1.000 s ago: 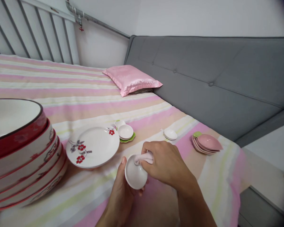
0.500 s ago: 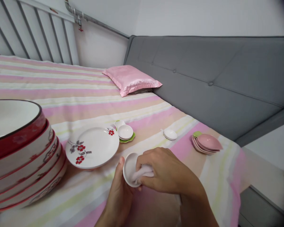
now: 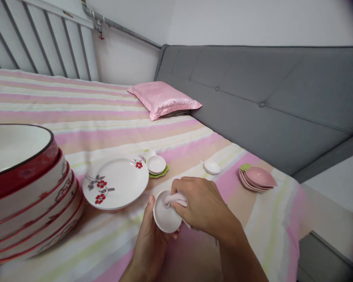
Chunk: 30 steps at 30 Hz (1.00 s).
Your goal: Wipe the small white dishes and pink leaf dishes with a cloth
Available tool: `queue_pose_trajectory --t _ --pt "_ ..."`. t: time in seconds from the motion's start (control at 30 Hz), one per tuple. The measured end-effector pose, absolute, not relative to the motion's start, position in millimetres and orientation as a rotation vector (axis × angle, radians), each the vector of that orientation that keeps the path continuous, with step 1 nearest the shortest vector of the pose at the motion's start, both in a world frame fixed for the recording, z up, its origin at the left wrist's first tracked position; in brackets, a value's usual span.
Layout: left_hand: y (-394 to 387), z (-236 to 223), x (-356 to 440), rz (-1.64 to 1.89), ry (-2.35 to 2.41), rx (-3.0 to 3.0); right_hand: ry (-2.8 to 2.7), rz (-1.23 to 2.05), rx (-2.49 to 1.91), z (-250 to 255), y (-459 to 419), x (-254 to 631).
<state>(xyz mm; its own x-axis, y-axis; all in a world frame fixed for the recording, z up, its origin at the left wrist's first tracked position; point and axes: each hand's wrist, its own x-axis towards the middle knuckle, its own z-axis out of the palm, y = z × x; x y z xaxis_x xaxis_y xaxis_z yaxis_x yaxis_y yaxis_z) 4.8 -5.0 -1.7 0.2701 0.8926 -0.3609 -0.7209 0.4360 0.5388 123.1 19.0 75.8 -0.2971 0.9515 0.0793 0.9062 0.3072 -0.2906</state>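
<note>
A small round white dish (image 3: 165, 219) is tilted toward me, held by my left hand (image 3: 151, 239) with the thumb along its left rim and the fingers underneath. My right hand (image 3: 201, 205) is closed around a pale, bunched cloth (image 3: 176, 199). One end of that cloth presses against the upper inside of the dish. Just beyond lies a white plate (image 3: 120, 184) with red flowers. Beside it, small white dishes (image 3: 155, 163) rest on a green-edged piece.
A tall stack of red-and-white bowls (image 3: 29, 188) stands close on the left. White spoon-like dishes (image 3: 211, 167) and stacked pink leaf-shaped dishes (image 3: 260, 177) lie to the right on the striped bedsheet (image 3: 106, 137). A pink pillow (image 3: 164, 98) sits near the grey headboard (image 3: 253, 86).
My right hand with the cloth has moved up inside the dish, from its lower middle to the upper rim side. My left hand keeps its hold, almost unmoved.
</note>
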Motion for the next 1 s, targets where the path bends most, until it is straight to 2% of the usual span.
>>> queue_pose_trajectory --t 0.37,0.6,1.0 --pt "-4 4 4 1.135 0.67 0.188 -2.505 0.496 -1.458 78 13 123" --pt "-4 -1 6 1.147 0.653 0.24 -2.337 0.394 -1.448 73 18 113" --pt "-5 2 6 1.199 0.698 0.313 -2.198 0.237 -1.752 74 21 117"
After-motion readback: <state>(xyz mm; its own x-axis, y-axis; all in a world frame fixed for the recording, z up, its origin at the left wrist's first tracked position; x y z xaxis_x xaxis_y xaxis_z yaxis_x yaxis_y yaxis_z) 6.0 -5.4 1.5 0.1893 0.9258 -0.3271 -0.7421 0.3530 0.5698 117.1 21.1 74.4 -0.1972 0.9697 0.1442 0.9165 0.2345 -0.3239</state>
